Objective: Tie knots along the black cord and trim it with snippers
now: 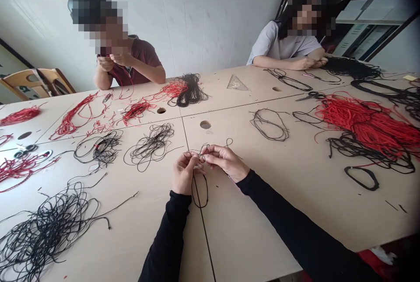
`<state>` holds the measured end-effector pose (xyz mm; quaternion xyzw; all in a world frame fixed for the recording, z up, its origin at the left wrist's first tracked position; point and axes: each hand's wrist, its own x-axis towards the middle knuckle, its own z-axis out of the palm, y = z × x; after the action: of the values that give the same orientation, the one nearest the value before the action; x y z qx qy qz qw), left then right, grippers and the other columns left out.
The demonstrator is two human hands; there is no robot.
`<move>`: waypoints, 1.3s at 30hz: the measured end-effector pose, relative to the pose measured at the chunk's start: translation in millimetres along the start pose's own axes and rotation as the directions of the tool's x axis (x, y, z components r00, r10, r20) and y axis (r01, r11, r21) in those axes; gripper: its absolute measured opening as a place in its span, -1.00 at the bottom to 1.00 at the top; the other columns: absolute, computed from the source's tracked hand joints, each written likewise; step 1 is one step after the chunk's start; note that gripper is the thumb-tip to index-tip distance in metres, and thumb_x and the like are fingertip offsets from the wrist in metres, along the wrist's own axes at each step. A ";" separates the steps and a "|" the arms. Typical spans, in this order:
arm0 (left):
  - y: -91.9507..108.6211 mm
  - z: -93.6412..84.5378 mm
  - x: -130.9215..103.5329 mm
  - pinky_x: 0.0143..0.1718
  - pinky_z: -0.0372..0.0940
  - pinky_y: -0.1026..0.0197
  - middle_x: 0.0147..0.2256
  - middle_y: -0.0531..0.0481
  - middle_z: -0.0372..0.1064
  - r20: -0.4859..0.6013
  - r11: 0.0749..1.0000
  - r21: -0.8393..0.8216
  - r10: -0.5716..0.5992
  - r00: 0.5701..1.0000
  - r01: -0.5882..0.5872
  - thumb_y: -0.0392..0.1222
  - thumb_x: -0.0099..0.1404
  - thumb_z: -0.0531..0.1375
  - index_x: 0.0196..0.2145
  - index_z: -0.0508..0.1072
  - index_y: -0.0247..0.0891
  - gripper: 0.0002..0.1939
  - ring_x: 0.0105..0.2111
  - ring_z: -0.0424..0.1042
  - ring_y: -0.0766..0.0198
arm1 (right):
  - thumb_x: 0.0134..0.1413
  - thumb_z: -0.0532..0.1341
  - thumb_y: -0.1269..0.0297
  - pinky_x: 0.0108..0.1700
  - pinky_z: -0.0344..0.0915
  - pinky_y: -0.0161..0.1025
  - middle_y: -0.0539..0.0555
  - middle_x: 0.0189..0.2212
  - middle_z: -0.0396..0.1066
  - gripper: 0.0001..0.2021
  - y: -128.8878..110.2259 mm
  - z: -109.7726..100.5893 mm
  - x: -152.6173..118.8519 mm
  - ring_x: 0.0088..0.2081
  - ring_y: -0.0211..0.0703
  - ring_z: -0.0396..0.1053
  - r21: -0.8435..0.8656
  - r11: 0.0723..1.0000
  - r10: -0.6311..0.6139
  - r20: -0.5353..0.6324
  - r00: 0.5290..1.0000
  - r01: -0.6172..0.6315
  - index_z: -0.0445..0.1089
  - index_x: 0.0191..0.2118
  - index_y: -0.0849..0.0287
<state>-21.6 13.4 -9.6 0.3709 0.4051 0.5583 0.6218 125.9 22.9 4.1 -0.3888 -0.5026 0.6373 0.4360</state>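
Both of my hands meet above the middle of the table, pinching one thin black cord [207,190]. My left hand [184,170] is closed on it between thumb and fingertips. Close beside it on the right, my right hand [226,161] grips the same cord, with small loops showing between the fingertips. A longer closed loop of the cord hangs below my left hand, and a thin end curls up beyond my right hand. The exact crossing of the strands is too fine to make out.
Black cord coils [152,144] and a big black tangle [49,229] lie leftward. Red cords [367,120] heap at right near scissors [310,95]. A triangle ruler [236,83] lies farther back. Two people sit opposite, handling cords. The table [249,229] has round holes.
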 end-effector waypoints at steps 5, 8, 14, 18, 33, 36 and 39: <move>0.7 1.1 0.1 -0.56 0.37 0.28 -0.46 0.05 0.32 -0.068 1.000 -0.010 0.017 0.998 -0.018 -0.08 0.05 0.32 -0.41 0.36 -0.31 -0.73 -0.54 0.33 0.39 | 0.07 0.22 0.14 -0.36 0.25 -0.30 0.06 -0.38 0.42 -0.75 0.3 -1.1 -1.0 -0.38 -0.28 0.31 -0.026 0.999 -0.022 -0.022 1.000 0.022 0.42 -0.22 0.23; 1.8 1.3 0.2 -0.56 0.36 0.30 -0.48 0.06 0.31 -0.099 0.999 -0.020 0.026 0.995 -0.028 -0.08 0.03 0.33 -0.42 0.37 -0.31 -0.72 -0.54 0.34 0.39 | 0.10 0.19 0.10 -0.36 0.25 -0.30 0.08 -0.39 0.42 -0.72 -0.3 -0.5 -1.4 -0.37 -0.25 0.31 -0.050 0.998 -0.034 -0.020 0.999 0.033 0.43 -0.22 0.22; 4.2 2.2 -0.2 -0.57 0.35 0.30 -0.47 0.04 0.31 -0.127 0.999 -0.030 0.026 0.991 -0.031 -0.11 0.02 0.34 -0.43 0.36 -0.31 -0.73 -0.53 0.35 0.38 | 0.05 0.22 0.09 -0.40 0.23 -0.31 0.07 -0.38 0.39 -0.71 -1.1 1.2 -1.1 -0.40 -0.26 0.27 -0.140 0.990 -0.035 -0.048 0.998 0.028 0.44 -0.22 0.21; 2.5 1.5 0.2 -0.56 0.36 0.30 -0.47 0.04 0.32 -0.137 0.999 -0.031 0.024 0.990 -0.028 -0.10 0.02 0.34 -0.43 0.37 -0.31 -0.73 -0.53 0.35 0.37 | 0.08 0.18 0.04 -0.43 0.21 -0.31 0.05 -0.42 0.36 -0.68 0.0 0.7 -0.7 -0.45 -0.29 0.22 -0.168 0.985 -0.046 -0.041 0.998 0.038 0.44 -0.22 0.21; 0.3 -0.3 0.6 -0.51 0.39 0.26 -0.43 0.03 0.34 -0.064 0.999 -0.041 0.030 0.997 -0.033 -0.10 0.03 0.33 -0.42 0.40 -0.30 -0.75 -0.47 0.38 0.34 | 0.06 0.18 -0.02 -0.53 0.03 -0.33 -0.02 -0.51 0.26 -0.66 -0.8 4.6 -2.7 -0.55 -0.35 0.06 -0.224 0.974 -0.033 -0.021 0.999 0.028 0.39 -0.38 0.21; 2.2 0.5 0.0 -0.55 0.36 0.28 -0.41 0.01 0.36 -0.038 0.996 -0.087 0.024 0.999 -0.027 -0.12 0.03 0.33 -0.44 0.39 -0.30 -0.76 -0.46 0.39 0.32 | 0.07 0.17 -0.02 -0.52 0.03 -0.33 -0.02 -0.50 0.28 -0.67 1.8 3.8 -1.9 -0.55 -0.35 0.06 -0.236 0.971 -0.051 -0.019 0.999 0.045 0.38 -0.37 0.21; 3.7 1.4 0.1 -0.59 0.32 0.29 -0.42 0.00 0.37 -0.028 0.992 -0.125 0.000 1.000 -0.003 -0.13 0.01 0.34 -0.46 0.37 -0.31 -0.75 -0.50 0.38 0.34 | 0.08 0.17 0.00 -0.52 0.02 -0.32 -0.04 -0.54 0.23 -0.69 3.5 2.9 -1.6 -0.55 -0.34 0.06 -0.252 0.966 -0.075 -0.036 0.997 0.063 0.37 -0.36 0.19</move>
<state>-21.8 13.9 -5.7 0.3239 0.3777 0.5880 0.6377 123.2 20.0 1.3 -0.4374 -0.5823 0.5441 0.4165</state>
